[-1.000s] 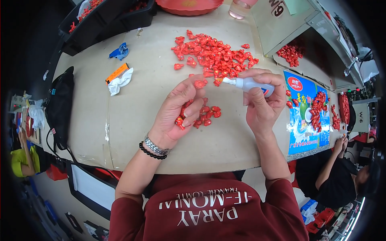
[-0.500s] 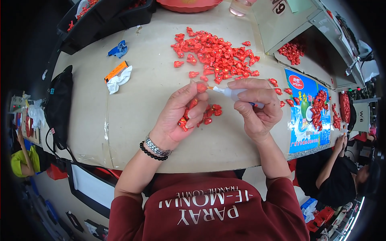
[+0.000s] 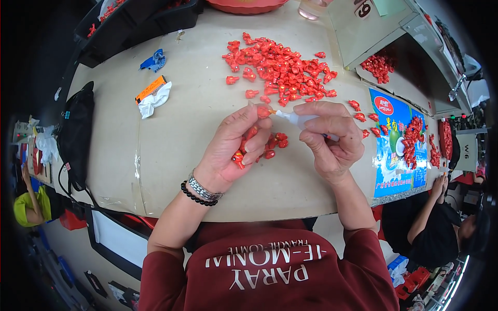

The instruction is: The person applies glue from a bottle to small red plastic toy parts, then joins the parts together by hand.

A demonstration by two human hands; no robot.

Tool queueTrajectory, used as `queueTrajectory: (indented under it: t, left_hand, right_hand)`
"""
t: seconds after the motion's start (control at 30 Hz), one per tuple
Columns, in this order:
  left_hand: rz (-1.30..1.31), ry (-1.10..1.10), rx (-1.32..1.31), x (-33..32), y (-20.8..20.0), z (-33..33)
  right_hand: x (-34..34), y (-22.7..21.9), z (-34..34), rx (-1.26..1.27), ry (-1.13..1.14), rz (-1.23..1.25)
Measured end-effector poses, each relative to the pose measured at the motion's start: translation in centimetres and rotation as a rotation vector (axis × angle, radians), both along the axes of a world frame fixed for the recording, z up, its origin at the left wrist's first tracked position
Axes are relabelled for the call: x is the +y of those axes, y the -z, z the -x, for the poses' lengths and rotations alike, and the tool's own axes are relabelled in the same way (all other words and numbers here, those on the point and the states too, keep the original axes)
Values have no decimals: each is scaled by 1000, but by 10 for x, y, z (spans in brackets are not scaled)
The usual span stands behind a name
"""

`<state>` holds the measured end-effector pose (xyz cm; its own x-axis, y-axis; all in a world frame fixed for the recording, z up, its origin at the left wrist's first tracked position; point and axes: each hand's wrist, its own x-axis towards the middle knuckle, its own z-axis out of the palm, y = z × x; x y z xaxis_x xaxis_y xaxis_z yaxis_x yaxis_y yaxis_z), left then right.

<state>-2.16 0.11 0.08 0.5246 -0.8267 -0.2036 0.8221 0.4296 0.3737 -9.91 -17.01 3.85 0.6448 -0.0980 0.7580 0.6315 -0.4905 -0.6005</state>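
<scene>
Between thumb and forefinger, my left hand (image 3: 228, 142) pinches a small red figure piece (image 3: 263, 111). More red pieces (image 3: 239, 158) are tucked in its palm under the curled fingers. My right hand (image 3: 334, 140) is closed round a small white squeeze bottle (image 3: 298, 119) with a narrow tip. That tip points left and meets the pinched piece, where a small orange-brown part shows; whether they touch I cannot tell. A few loose red pieces (image 3: 277, 142) lie on the table just beyond my left fingers. A large pile of red pieces (image 3: 290, 70) spreads farther out.
A blue printed sheet (image 3: 394, 171) with red pieces lies at the right, beside a grey shelf box (image 3: 378, 26). On the left are an orange box (image 3: 151, 89) with white tissue, a blue scrap (image 3: 153, 61) and a black bag (image 3: 78, 137). Black bins (image 3: 129, 31) stand far left.
Both hands stay nearly in place, the bottle tip still at the pinched piece. The whole view has shifted very slightly.
</scene>
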Motion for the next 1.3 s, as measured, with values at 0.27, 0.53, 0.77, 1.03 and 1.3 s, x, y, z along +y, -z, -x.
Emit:
queueTrajectory:
  t: [0.27,0.53,0.77,1.03,1.3]
  left_hand:
    - [18,-36,8,0,1,0]
    - [40,-73,5,-1,-2,-1]
    - [50,-106,-61,-2,-3,-1]
    - [9,-138,-124,-1,-3,-1]
    - [-5,-147,-137,-1,-4,-2]
  right_hand:
    - [-1,-3,0,-8,12,28]
    - [-1,-3,0,-20,14,45]
    - [-1,-3,1,-37,31,83]
    - [0,-4,1,-40,34,105]
    - [-1,-4,2,-53,34,94]
